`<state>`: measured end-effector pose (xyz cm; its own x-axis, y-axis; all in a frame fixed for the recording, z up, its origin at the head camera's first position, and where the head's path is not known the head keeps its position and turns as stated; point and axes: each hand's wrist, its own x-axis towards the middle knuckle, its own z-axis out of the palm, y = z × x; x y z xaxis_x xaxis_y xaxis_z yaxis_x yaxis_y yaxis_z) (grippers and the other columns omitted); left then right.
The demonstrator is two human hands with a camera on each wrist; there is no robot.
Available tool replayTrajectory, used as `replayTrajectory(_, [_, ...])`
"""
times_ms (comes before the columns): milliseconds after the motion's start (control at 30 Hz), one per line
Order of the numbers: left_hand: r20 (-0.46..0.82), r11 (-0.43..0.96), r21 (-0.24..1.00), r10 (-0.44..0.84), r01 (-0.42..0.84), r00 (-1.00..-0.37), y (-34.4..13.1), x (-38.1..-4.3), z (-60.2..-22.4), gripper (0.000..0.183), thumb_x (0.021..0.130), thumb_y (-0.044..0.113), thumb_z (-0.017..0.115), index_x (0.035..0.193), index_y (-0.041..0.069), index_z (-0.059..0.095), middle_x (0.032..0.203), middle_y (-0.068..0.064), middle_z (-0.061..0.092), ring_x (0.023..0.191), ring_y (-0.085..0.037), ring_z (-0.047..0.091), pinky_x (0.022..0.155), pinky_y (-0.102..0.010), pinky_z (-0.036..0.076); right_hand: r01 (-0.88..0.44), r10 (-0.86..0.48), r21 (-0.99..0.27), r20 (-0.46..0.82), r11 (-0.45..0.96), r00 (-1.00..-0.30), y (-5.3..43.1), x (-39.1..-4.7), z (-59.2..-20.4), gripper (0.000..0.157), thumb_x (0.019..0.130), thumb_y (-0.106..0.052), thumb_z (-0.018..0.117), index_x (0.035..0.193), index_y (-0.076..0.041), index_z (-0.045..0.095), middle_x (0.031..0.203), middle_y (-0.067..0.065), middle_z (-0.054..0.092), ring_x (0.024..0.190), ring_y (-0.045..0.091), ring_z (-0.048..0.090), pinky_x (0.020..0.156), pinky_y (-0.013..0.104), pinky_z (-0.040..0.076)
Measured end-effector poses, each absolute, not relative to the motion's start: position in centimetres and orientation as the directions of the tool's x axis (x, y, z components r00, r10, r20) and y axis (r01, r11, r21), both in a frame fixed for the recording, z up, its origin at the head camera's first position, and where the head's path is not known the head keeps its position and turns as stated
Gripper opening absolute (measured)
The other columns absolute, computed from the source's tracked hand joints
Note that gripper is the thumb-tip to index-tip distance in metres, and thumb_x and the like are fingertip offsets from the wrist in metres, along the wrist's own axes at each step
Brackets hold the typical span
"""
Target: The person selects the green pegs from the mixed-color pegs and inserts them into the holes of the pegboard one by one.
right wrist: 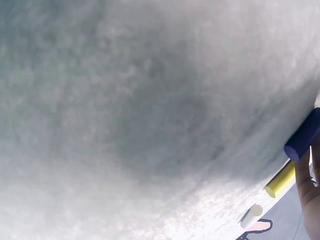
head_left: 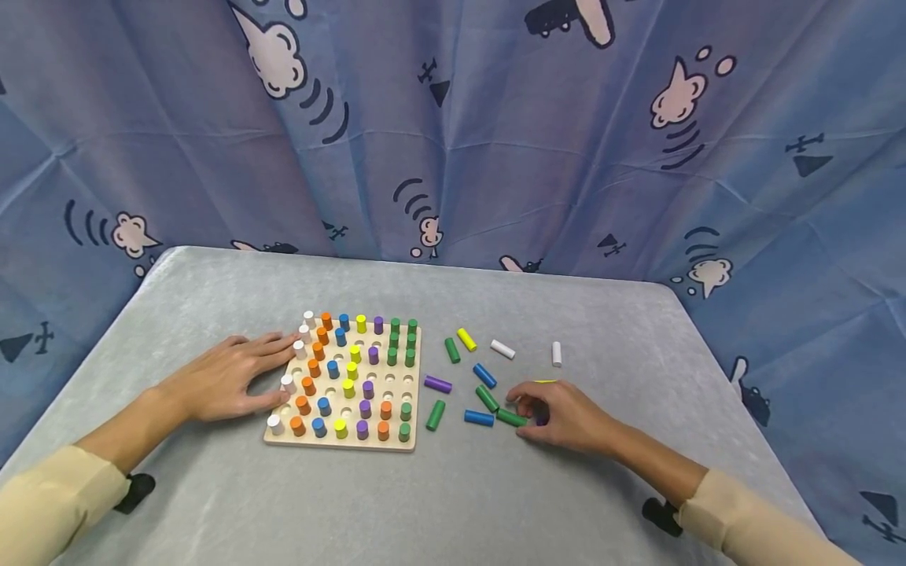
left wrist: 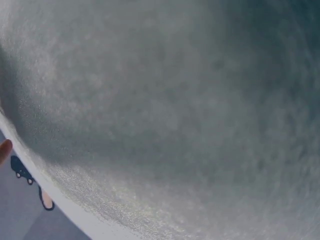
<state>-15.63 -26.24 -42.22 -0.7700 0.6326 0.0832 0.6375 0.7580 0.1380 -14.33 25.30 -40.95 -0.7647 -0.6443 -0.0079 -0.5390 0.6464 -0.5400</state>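
A square wooden pegboard (head_left: pixel 340 442) carries rows of white, orange, blue, yellow, purple and green pegs, with several bare holes. My left hand (head_left: pixel 230 377) rests along its left edge, fingers extended beside the white pegs; only a fingertip (left wrist: pixel 5 149) shows in the left wrist view. Right of the board, my right hand (head_left: pixel 569 415) reaches low over the table. Its thumb and index finger stand apart around the end of a green peg (head_left: pixel 510 417). Under that hand lies a dark purple peg (right wrist: pixel 302 135), close against the fingers in the right wrist view and mostly hidden from above.
Between board and right hand lie loose pegs: a yellow peg (head_left: pixel 466 339), a purple peg (head_left: pixel 438 384), a blue peg (head_left: pixel 479 418) and several green ones. Two white pegs (head_left: pixel 503 349) lie farther back. Another yellow peg (right wrist: pixel 281 179) sits just beyond the right hand. A patterned curtain (head_left: pixel 453 141) hangs behind the table.
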Motion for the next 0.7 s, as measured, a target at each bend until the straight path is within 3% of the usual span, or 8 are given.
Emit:
replayTrajectory(400, [0.092,0.757,0.141,0.631,0.638,-0.77,-26.3,-15.6,-42.2,0.068,0.097,0.053,0.055,0.146,0.006,0.051,0.157,-0.005,0.04,0.138,-0.033,0.045,0.097,-0.056,0.041,-0.541,-0.639,-0.538,0.006,0.646,-0.769,25.5,-14.8,-39.6,0.035,0.081,-0.01,0.082,0.113,-0.009,0.069,0.087,-0.01,0.069,0.078,0.003,0.062,0.069,0.027,0.052])
replayTrajectory(700, [0.095,0.754,0.147,0.634,0.64,-0.768,-26.2,-15.5,-42.1,0.068,0.097,0.054,0.054,0.145,0.006,0.051,0.156,-0.005,0.04,0.137,-0.033,0.045,0.098,-0.056,0.041,-0.567,-0.653,-0.512,0.014,0.645,-0.757,25.4,-15.1,-38.4,0.032,0.083,-0.01,0.081,0.112,-0.008,0.069,0.089,-0.007,0.071,0.081,0.005,0.065,0.074,0.037,0.055])
